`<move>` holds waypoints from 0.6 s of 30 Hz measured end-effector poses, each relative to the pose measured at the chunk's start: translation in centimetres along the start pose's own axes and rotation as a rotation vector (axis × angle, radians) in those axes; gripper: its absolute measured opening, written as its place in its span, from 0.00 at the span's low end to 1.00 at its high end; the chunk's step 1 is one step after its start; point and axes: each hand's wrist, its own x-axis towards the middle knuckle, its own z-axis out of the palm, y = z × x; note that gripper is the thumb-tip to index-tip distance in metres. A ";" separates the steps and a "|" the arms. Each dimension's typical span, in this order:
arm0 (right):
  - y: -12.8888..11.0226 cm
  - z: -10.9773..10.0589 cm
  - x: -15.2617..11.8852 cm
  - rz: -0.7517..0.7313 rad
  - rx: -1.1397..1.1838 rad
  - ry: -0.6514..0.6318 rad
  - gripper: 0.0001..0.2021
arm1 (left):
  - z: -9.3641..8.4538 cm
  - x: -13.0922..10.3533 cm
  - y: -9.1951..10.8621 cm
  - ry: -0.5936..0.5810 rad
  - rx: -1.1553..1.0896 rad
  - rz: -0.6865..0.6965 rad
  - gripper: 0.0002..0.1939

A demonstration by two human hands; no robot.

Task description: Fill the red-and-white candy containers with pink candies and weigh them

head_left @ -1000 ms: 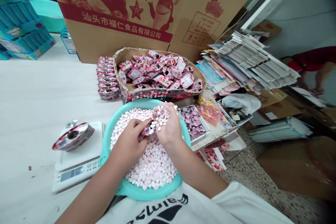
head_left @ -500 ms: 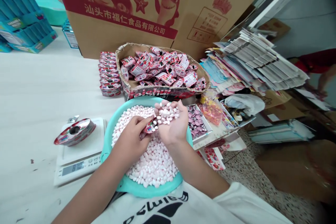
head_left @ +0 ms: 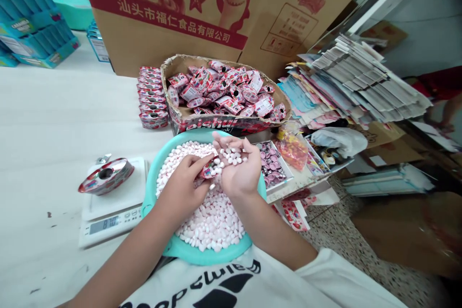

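My left hand (head_left: 185, 184) is closed around a small red and pink printed candy box (head_left: 208, 171), tilted with its opening against my right palm. My right hand (head_left: 242, 179) is cupped, palm up, and holds a small heap of white candies (head_left: 233, 156). Some candies lie at the box's mouth, and a few show just below it. Both hands are over a turquoise basin (head_left: 197, 257) filled with the same pale candies. Left of it, another printed box (head_left: 121, 182) with a round hole lies on a white digital scale (head_left: 135, 202).
A cut-down carton (head_left: 173, 118) of similar boxes stands behind the basin, beside a row of boxes (head_left: 153, 119). To the right are a white tray of pink round caps (head_left: 271, 166), a candy bag (head_left: 294, 151) and stacked flat card (head_left: 368, 82). A large cardboard box (head_left: 162, 38) blocks the back.
Candies in my right palm have shifted towards the box's mouth, and a few now show below it. The view has moved slightly. Both hands keep their hold.
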 end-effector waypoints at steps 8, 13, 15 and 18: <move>0.1 -0.1 -0.2 -0.060 -0.013 -0.055 0.12 | 0.0 0.1 0.0 0.006 -0.005 0.032 0.30; 0.1 -0.2 -0.5 -0.090 -0.001 -0.190 0.12 | 0.0 0.1 0.0 0.033 -0.001 0.055 0.28; 0.2 -0.2 -0.6 -0.083 0.012 -0.214 0.12 | 0.0 0.2 0.1 0.041 0.002 0.057 0.27; 0.0 -0.6 -0.7 -0.073 -0.007 -0.247 0.12 | -0.1 0.2 0.2 0.043 0.006 0.051 0.27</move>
